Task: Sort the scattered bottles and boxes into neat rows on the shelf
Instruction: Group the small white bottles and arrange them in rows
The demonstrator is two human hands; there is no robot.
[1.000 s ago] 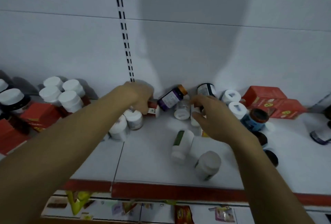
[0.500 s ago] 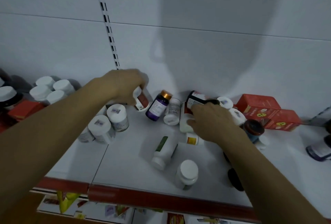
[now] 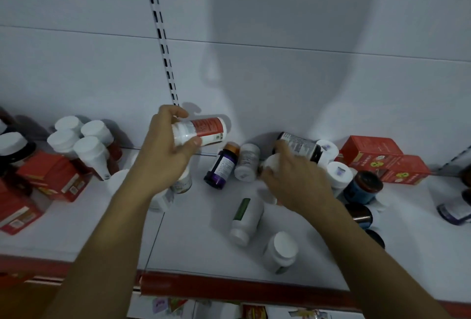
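Shelf (image 3: 193, 232): white, smooth, red front lip; open room lower-centre, betw. the forearms. L hand (image 3: 163, 163) grips red-label white bottle (image 3: 201, 130), a cylinder held sideways above the shelf, centre-left near back wall. R hand (image 3: 295, 181) pinches small white bottle (image 3: 271, 162), centre-right, blurred. Purple bottle (image 3: 221, 165) and green-label bottle (image 3: 246, 216) lie toppled. Red boxes (image 3: 382, 160) at right. Label text illegible.

Btls (image 3: 246, 216) toppled, scattered; red boxes (image 3: 369, 150) flanking.
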